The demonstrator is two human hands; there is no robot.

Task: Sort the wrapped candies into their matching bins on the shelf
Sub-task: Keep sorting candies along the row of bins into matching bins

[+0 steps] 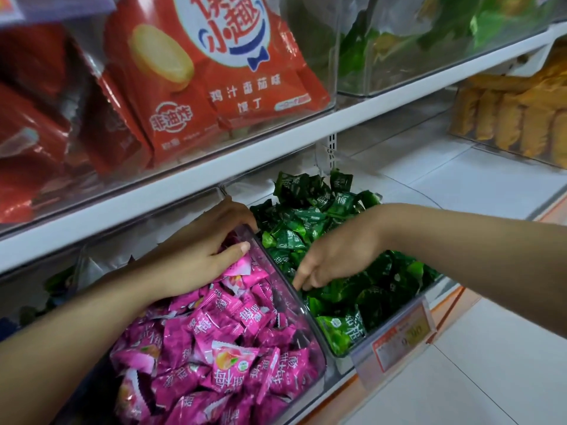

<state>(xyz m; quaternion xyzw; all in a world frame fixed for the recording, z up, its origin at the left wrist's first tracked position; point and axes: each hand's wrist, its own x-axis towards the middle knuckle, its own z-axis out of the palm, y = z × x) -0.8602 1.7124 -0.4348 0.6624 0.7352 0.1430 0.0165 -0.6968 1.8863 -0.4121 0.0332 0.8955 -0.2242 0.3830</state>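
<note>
print on the price tag (402, 340) is too blurred to read. green candies (306, 216) partly hide the fingers of the right hand (334, 256).

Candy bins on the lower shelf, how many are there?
2: the pink bin at left, under the left hand; the green bin beside it, under the right hand. Another may be hidden behind the left arm.

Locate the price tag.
Head view, lower right: the price tag sits on the shelf edge, just in front of the green candy bin and right of the pink candy bin.
</note>
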